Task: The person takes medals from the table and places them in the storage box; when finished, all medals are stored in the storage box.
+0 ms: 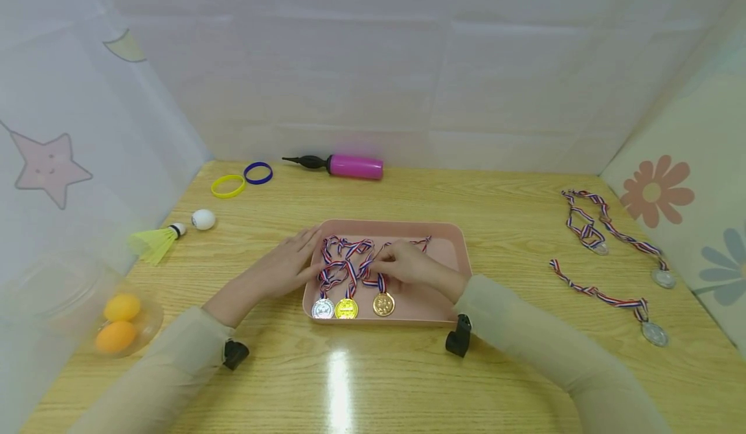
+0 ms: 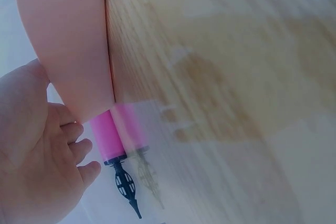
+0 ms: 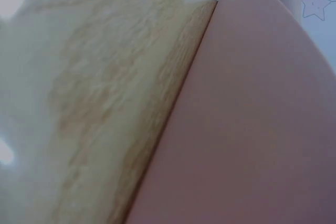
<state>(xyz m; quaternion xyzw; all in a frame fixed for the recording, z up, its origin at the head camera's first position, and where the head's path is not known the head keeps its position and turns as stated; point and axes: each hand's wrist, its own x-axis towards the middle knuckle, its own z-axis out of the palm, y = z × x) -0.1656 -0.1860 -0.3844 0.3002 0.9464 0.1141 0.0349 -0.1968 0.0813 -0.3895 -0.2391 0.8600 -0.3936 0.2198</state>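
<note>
A shallow pink tray (image 1: 431,311) holds several medals on red, white and blue ribbons. Along its front lie a silver medal (image 1: 323,309), a bright yellow-gold medal (image 1: 346,308) and a darker gold medal (image 1: 383,304). My left hand (image 1: 285,262) holds the tray's left wall, thumb over the rim and fingers outside; the left wrist view shows this hand (image 2: 42,145) beside the wall. Inside the tray, my right hand (image 1: 405,262) pinches a ribbon above the darker gold medal; its fingertips are partly hidden. The right wrist view shows only the tray's outer wall (image 3: 252,114), not the hand.
On the right lie more medals, one silver medal (image 1: 655,334) nearest. A magenta hand pump (image 1: 355,166), blue wristband (image 1: 258,173) and yellow wristband (image 1: 228,186) lie at the back. Leftward are a white ball (image 1: 203,219), yellow shuttlecock (image 1: 156,243) and orange balls (image 1: 116,337) in a clear container.
</note>
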